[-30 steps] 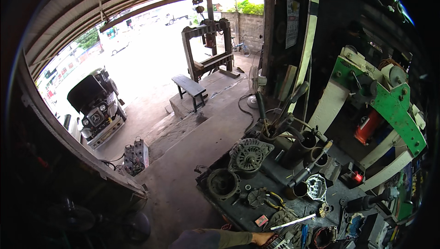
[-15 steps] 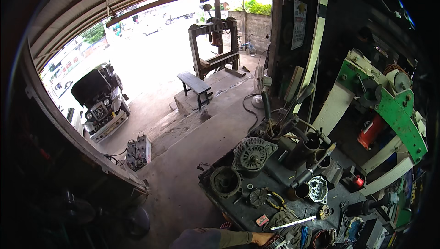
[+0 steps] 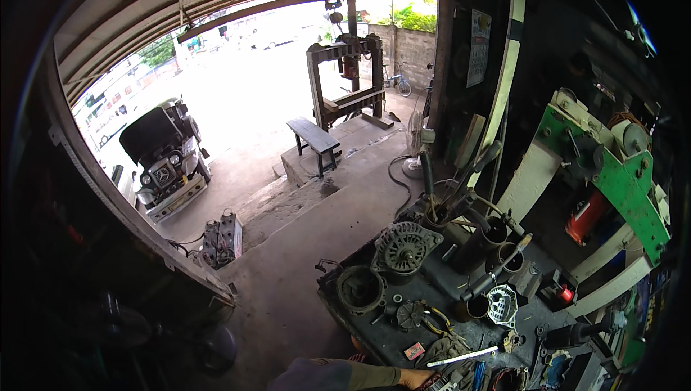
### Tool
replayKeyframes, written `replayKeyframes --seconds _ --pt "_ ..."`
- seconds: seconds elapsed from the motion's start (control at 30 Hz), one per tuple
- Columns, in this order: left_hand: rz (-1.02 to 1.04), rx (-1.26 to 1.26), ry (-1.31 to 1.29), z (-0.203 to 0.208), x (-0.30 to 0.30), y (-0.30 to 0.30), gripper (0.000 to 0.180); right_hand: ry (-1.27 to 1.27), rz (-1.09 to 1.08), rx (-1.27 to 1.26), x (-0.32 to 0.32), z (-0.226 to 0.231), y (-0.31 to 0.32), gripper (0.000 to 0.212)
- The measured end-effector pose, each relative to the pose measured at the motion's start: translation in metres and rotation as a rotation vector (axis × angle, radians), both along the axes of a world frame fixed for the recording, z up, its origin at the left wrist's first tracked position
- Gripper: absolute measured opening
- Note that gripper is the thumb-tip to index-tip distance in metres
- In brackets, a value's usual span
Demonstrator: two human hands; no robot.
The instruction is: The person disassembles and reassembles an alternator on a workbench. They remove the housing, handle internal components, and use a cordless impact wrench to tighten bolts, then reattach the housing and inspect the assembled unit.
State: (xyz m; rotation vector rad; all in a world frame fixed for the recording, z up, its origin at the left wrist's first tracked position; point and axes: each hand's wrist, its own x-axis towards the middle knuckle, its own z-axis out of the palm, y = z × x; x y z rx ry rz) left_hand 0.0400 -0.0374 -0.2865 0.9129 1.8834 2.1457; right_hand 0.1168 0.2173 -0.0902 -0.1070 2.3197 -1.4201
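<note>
At the lower edge, an arm in a grey-olive cloth sleeve [image 3: 371, 374] is seen reaching rightward, and the bare left hand [image 3: 414, 378], with the wrist, is shown only in part. It is placed against a ribbed, grey metal part [image 3: 436, 383], which is cut off by the same edge at the near side of the black, cluttered worktable [image 3: 448, 277]. The fingers are hidden, so whether they are spread or clamped on the ribbed part cannot be told. The right hand is not shown. Just above the ribbed part, a long, flat white strip [image 3: 464, 356] is laid at a slant, with a small, flat red box [image 3: 414, 351] near its left end. A blue-handled tool [image 3: 479, 375] and a ring wound with copper-coloured wire [image 3: 508, 379] are seen to the right. Farther back on the table are set a dark, round, finned rotor [image 3: 410, 314], yellow-handled pliers [image 3: 437, 321], a dark, hollow, round metal housing [image 3: 360, 289], a large, grey, slotted alternator [image 3: 407, 250] and a silvery, openwork metal housing [image 3: 502, 306].
</note>
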Motion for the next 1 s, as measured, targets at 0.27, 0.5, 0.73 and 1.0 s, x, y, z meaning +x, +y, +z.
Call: replayKeyframes --seconds 0.27,0.5,0.73,1.0 --pt "-0.024 -0.443 0.227 -0.053 -0.014 0.001 0.05 -0.211 -0.123 -0.135 -0.011 0.032 -0.02 0.029" --pt "-0.112 -0.033 -0.154 0.0 -0.004 0.006 0.032 -0.8 -0.403 -0.319 -0.026 0.004 0.002 0.04" --pt "-0.173 -0.094 -0.31 0.046 -0.004 -0.005 0.026 -0.144 -0.071 -0.031 -0.008 -0.008 0.008 0.045" --pt "-0.153 -0.093 -0.308 0.096 -0.009 -0.019 0.029 -0.19 -0.095 -0.012 -0.01 -0.006 0.009 0.05"
